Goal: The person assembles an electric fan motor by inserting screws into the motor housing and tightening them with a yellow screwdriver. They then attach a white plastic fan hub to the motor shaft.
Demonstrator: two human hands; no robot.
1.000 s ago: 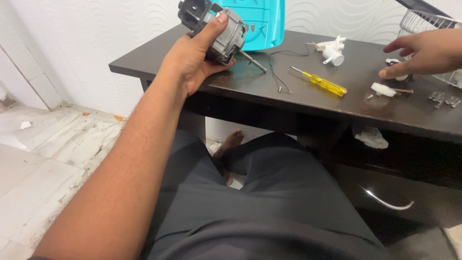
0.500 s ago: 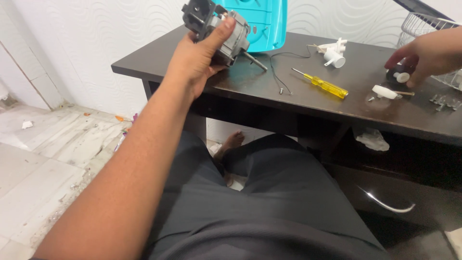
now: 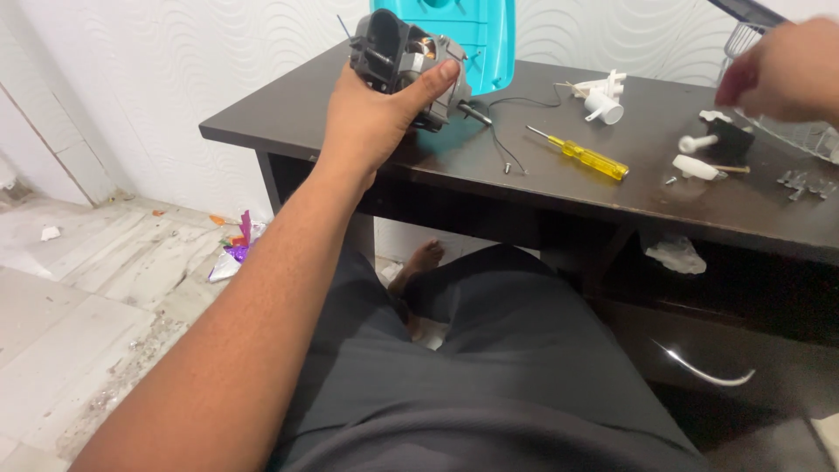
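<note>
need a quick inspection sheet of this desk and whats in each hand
surface: dark wooden desk, glossy top, drawer handle below at right
job's things: small electric motor, held up over the desk's left end
clutter: yellow screwdriver, white plastic fittings, a white peg, loose screws, turquoise plastic cover against the wall
hands: left hand gripping the motor, thumb over its top; right hand blurred above the desk's right end, grip cannot be told
cables: thin black wire trailing from the motor across the desk
surroundings: white textured wall, dusty tiled floor with scraps of litter
</note>
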